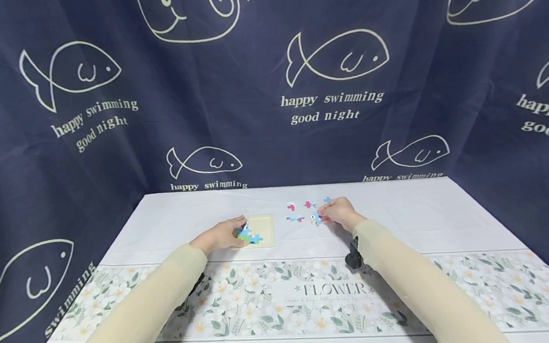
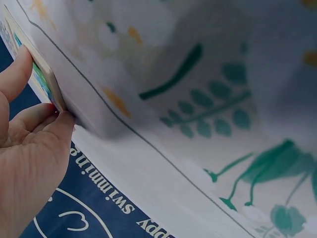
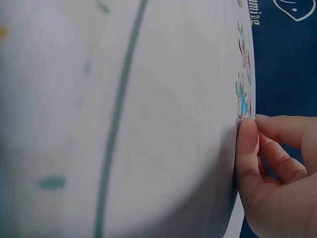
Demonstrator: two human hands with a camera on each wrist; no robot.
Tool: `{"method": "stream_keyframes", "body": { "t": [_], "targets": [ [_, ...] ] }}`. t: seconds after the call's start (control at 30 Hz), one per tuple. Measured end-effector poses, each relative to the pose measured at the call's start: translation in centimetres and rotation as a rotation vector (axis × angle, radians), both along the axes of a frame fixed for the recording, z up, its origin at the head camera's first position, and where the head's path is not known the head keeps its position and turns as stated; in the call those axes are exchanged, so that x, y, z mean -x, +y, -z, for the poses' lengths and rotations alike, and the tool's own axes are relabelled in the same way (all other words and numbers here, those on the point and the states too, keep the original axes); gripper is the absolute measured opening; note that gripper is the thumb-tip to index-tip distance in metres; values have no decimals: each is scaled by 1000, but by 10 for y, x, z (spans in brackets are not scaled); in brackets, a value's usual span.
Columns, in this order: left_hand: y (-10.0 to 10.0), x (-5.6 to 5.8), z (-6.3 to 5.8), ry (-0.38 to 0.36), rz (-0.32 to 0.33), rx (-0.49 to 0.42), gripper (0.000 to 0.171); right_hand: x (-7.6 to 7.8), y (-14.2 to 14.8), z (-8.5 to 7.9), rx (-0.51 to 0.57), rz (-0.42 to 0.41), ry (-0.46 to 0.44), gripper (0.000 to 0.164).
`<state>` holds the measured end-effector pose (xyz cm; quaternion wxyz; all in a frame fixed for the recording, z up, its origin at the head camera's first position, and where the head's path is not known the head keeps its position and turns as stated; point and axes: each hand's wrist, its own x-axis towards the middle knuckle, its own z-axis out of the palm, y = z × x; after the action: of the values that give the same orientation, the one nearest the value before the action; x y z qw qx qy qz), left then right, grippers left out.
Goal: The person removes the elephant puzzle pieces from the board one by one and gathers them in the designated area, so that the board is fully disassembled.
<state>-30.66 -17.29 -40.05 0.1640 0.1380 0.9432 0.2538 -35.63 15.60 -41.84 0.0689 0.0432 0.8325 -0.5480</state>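
A shallow cream puzzle tray [image 1: 263,226] lies on the table, with several joined blue and green jigsaw pieces [image 1: 255,239] in its lower left part. My left hand [image 1: 221,236] grips the tray by its left side, thumb at the near edge and fingers bent at the border in the left wrist view. To the right, my right hand [image 1: 341,213] pinches a blue and white jigsaw piece [image 1: 315,219] between thumb and index finger; its right part is hidden by the fingertips. In the right wrist view that piece [image 3: 241,99] is seen nearly edge-on at the fingertips.
Loose jigsaw pieces lie just beyond and left of my right hand: a pink and white one [image 1: 291,206], a pink one [image 1: 308,204], a blue one [image 1: 327,199] and a blue-purple group [image 1: 295,219]. A flower-printed band [image 1: 246,299] crosses the white tablecloth. A dark blue curtain [image 1: 257,86] hangs behind.
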Motion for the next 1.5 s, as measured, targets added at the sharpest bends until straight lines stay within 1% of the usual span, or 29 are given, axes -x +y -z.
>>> {"method": "stream_keyframes", "body": {
  "t": [0.13,0.23,0.4,0.47,0.6,0.73,0.97,1.03,1.3,1.43,1.5],
  "targets": [
    [-1,0,-1,-16,7,-6,79,0,1,0,13,1,-6,23],
    [-2,0,-1,-33,14,-14,79,0,1,-1,43,4,-20,25],
    [-3,3,-1,-47,22,-4,79,1,-1,-4,161,13,-51,29],
    [-4,3,0,-46,24,1,80,1,-3,-5,185,7,-58,31],
    [-4,3,0,-48,20,-22,80,1,-6,-6,167,-19,-59,32],
    [-2,1,-1,-33,20,-36,79,1,-9,-7,144,-19,-52,31],
    [-4,4,5,36,14,-14,81,1,-19,-13,171,-34,-40,31],
    [-4,4,5,51,11,-10,81,0,-22,-15,169,-41,-35,31],
    [0,-1,1,72,-4,25,81,-2,-37,-18,172,-73,-43,30],
    [3,-3,1,76,-30,29,81,-7,-45,-21,127,-108,-51,31],
    [4,-4,1,85,-34,48,79,-8,-49,-22,117,-125,-50,30]
  ]
}}
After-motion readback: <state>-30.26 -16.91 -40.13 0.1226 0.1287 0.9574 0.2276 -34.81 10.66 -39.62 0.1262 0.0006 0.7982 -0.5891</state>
